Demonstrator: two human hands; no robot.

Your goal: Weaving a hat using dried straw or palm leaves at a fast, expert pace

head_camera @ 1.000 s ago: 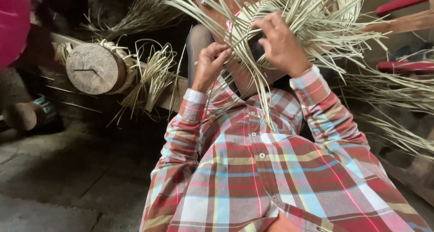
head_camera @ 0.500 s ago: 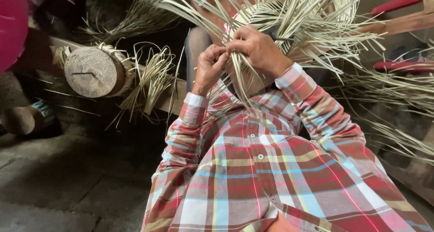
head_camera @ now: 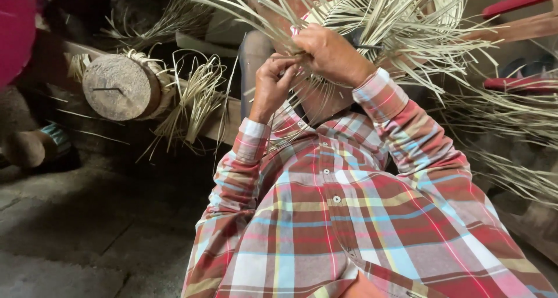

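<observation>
Two hands meet just above the plaid shirt (head_camera: 343, 216): left hand (head_camera: 273, 86) pinching pale strands, right hand (head_camera: 331, 54) closed over the straw weave (head_camera: 383, 25) (loose ends fanning out everywhere), and beyond, at left, a round wooden block (head_camera: 119, 88) draped in straw.

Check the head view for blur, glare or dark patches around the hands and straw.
Head view: the left hand, right hand and pale woven straw piece are sharp and evenly lit, no glare; the grey floor lies in dim shadow; a pink shape at the edge is blurred.
</observation>
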